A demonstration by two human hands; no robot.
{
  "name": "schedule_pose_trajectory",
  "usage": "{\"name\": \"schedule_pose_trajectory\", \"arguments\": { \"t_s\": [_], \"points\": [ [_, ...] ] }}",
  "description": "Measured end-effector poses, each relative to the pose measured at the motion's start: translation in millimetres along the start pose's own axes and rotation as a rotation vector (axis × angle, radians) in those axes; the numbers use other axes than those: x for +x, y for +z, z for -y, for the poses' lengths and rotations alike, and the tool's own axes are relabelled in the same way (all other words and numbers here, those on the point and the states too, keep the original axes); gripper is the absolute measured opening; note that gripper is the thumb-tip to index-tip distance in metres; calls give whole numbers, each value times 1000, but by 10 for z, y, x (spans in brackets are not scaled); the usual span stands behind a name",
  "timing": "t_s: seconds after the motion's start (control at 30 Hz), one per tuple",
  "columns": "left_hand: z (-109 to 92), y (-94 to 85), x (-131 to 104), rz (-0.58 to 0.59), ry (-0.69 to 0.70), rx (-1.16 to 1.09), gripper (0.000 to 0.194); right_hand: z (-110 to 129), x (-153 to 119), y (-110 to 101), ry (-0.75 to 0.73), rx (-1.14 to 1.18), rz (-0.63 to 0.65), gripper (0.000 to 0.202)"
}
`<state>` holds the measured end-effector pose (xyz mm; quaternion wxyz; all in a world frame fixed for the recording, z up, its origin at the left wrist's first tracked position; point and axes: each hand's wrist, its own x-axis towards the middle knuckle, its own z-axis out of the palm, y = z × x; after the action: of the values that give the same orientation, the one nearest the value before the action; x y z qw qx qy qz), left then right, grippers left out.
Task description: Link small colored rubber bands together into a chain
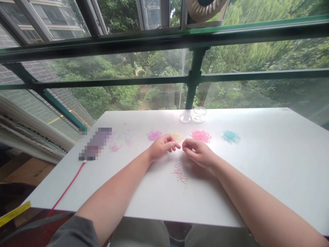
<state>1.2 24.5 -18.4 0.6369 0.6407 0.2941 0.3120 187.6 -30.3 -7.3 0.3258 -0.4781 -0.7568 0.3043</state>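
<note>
Loops at lower centre look light, springy: pinch edges. Our left hand and right hand curl; pinching, we can't tell.

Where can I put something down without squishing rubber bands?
The biggest bare patch of white table lies right of the teal rubber bands and right forearm. A smaller one lies between the red cable and left forearm. It's crowded near the left hand and right hand: purple bands, yellow bands, pink bands, reddish bands.
</note>
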Motion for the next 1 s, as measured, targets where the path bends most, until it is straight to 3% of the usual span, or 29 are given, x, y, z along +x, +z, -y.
{"name": "schedule_pose_trajectory", "arguments": {
  "t_s": [0.2, 0.7, 0.9, 1.0],
  "points": [
    [-31, 3, 3, -43, 24, -1, 18, -13, 2, 12, -11, 12, 22, 8],
    [-51, 27, 6, -4, 14, -9, 20, -16, 6, 18, -16, 17, 45, 7],
    [20, -93, 63, -155, 89, 16, 22, -25, -2, 4, -5, -26, 34, 8],
    [-1, -166, 55, -224, 120, 173, 19, -38, -5, 3, 10, -28, 57, 8]
  ]
}}
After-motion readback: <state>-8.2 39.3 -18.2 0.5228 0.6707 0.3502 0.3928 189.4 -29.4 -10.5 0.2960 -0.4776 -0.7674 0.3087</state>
